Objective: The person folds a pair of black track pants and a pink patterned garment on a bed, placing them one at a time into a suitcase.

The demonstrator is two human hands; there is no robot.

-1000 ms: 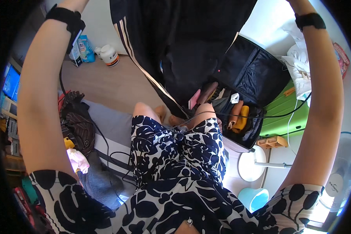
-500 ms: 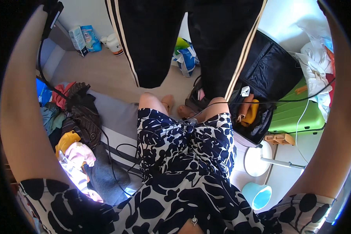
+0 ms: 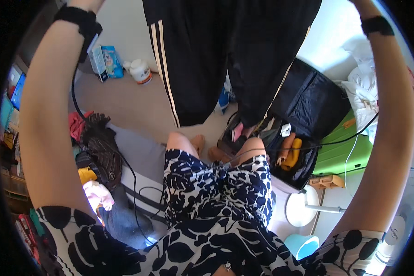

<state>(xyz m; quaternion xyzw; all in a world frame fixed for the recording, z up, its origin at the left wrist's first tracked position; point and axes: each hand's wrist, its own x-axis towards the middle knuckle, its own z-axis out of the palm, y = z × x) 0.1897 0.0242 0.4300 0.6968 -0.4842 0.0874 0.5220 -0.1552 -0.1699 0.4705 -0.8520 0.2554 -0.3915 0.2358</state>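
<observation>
Black trousers (image 3: 193, 69) with pale side stripes hang in the air in front of me, legs downward, their waist cut off by the upper edge. Both my arms are raised on either side of them. Only the base of my left hand (image 3: 86, 3), above a black wristband, shows at the top left. Likewise, just a part of my right hand (image 3: 364, 6) shows at the top right. The fingers of both hands lie outside the picture, so their grip on the trousers is hidden. The trouser legs hang beyond my knees, in front of an open suitcase.
The open black suitcase (image 3: 313, 99) holds a yellow item (image 3: 293, 154) and other things. A green case (image 3: 338, 152) stands at the right, near a light-blue bucket (image 3: 302, 248). Piled clothes (image 3: 101, 152) lie at left. A black cable (image 3: 326, 145) crosses my lap. A white tub (image 3: 140, 71) stands far left.
The trousers have dropped lower in view, their left leg shifting to the right. My forearms have come further into view, now showing the wristbands on both sides.
</observation>
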